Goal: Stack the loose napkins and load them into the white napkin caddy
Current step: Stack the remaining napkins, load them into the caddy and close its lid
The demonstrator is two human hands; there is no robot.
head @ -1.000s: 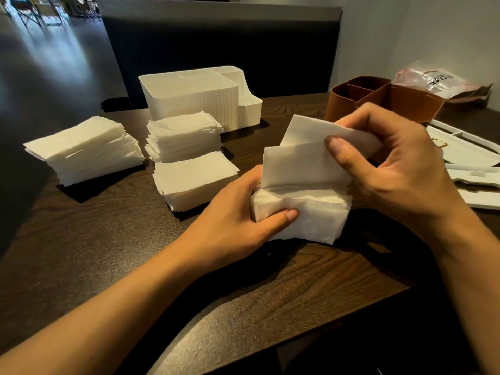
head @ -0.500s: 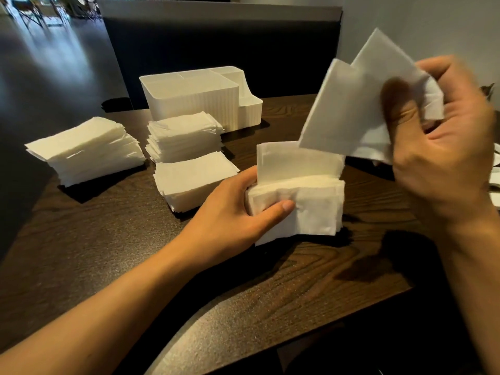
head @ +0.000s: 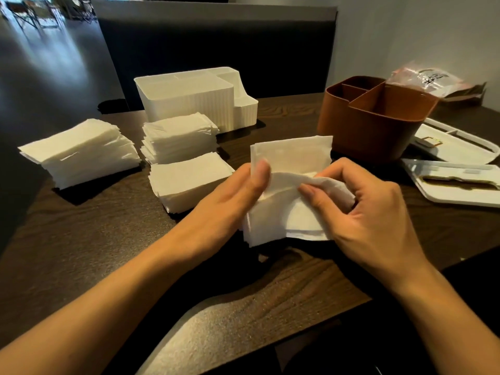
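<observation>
A bundle of white napkins [head: 290,158] stands on edge at the middle of the dark wood table [head: 81,253]. My left hand [head: 230,201] grips its left side, thumb over the top. My right hand [head: 359,212] pinches a few napkins against the bundle's front right. The white napkin caddy [head: 189,101] stands at the back, its big compartment showing nothing inside. Three napkin stacks lie in front of it: a tall stack [head: 178,136], a low stack [head: 186,177] and a wide stack [head: 78,152] at the far left.
A brown divided caddy [head: 376,120] stands right of the bundle. Behind it lies a clear plastic bag [head: 427,79]. White trays [head: 457,182] sit at the right edge. A dark partition [head: 216,50] runs behind the table.
My right hand, which had lifted a few napkins up to the right, has come back down and pressed them against the front of the bundle. My left thumb now rests higher on it.
</observation>
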